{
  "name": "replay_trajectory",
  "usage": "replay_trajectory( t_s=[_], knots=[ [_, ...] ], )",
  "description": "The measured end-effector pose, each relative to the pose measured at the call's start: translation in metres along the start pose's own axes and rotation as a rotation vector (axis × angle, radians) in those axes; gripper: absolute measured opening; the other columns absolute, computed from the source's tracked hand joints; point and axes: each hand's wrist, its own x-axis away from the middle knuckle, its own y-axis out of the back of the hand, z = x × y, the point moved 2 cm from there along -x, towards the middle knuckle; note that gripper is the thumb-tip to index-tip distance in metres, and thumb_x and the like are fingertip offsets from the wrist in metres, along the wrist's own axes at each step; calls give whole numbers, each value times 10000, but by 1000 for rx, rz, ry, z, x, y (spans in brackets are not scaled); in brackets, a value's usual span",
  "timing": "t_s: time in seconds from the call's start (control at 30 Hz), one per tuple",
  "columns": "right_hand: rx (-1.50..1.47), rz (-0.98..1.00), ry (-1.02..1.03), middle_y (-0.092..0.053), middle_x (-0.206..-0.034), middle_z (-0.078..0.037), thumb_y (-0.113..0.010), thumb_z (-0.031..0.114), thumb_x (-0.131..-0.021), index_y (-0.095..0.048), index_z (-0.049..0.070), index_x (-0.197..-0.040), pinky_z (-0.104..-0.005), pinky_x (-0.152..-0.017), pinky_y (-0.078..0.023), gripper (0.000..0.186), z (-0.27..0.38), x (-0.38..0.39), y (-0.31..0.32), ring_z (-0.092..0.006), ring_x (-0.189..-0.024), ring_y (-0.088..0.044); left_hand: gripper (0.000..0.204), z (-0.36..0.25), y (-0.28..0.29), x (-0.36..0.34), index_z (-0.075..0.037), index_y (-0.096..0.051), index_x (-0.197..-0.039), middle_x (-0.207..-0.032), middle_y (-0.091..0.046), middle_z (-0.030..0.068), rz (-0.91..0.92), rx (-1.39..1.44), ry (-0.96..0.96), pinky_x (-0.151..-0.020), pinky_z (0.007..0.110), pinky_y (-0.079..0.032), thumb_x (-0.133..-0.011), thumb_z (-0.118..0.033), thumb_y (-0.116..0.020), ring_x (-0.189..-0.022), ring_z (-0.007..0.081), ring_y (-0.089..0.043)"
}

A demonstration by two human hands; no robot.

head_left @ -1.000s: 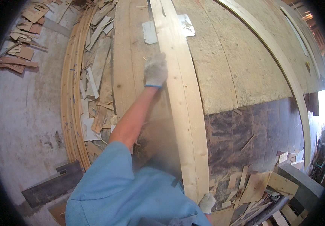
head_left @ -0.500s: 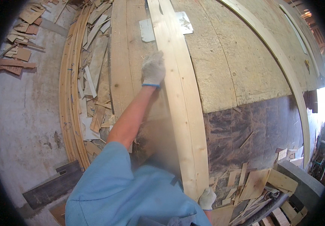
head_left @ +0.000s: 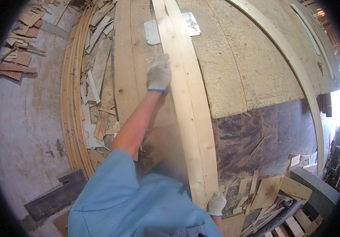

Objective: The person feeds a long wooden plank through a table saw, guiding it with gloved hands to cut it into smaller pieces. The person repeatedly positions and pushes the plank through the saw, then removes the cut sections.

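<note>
My left hand (head_left: 159,72), in a pale work glove with a blue cuff, grips the left edge of a long pale plank (head_left: 191,122) that runs up the middle of the view. At the plank's near end, lower right, my gloved right hand (head_left: 216,203) holds its right edge, fingers curled. The plank has knots and a narrow dark opening near its far end, where it crosses a whitish plate (head_left: 152,31). A darker board (head_left: 127,87) lies along its left. Dusty haze hangs over the surface below my left hand.
Long strips (head_left: 73,102) and scrap pieces (head_left: 96,85) lie at the left, with more offcuts (head_left: 24,59) beyond. A worn yellowish sheet (head_left: 225,71) is right of the plank, crossed farther right by a long batten (head_left: 292,59). Offcuts (head_left: 266,191) and a grey curved piece (head_left: 316,185) sit lower right.
My left hand appears slightly farther up and left in the view, as does the plank's far end. My right hand has risen slightly along the near end. Both grips look unchanged.
</note>
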Motion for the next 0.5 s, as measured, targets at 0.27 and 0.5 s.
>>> replay_trajectory(
  t_s=[0.27,0.5],
  knots=[
    [42,27,0,-665,-796,-216,-515,218,-1025,-665,93,-864,-550,-611,-499,252,13,-13,0,-457,-707,-661,245,4,-2,1,-100,-751,-1153,-1215,-735,120,40,-19,29,-1004,469,-530,-956,-143,-611,-1134,377,-668],
    [24,-10,86,-663,-768,-221,-513,228,-1026,-661,93,-915,-570,-611,-484,229,24,-27,3,-491,-701,-641,220,3,-1,1,-91,-756,-1119,-1168,-748,119,-11,-42,-15,-972,463,-544,-958,-135,-611,-1087,372,-686]
  ],
)
